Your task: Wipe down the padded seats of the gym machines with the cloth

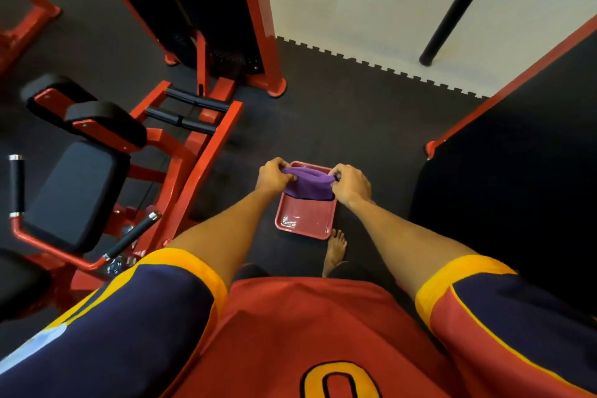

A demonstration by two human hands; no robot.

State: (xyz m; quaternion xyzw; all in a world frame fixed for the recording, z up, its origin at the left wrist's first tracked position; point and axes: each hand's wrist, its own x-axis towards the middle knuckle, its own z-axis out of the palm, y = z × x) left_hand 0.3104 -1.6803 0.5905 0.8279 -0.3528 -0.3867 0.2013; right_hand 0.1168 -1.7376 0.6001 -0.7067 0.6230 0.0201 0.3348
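Both hands pinch the purple cloth (pixel 307 184) above a red tray (pixel 305 220) on the floor, left hand (pixel 274 176) and right hand (pixel 352 186) at opposite ends. The black padded seat (pixel 74 194) sits off to the left, well apart.

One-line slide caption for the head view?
Over a red tray on the floor, left hand and right hand grip the purple cloth; padded seat nearby.
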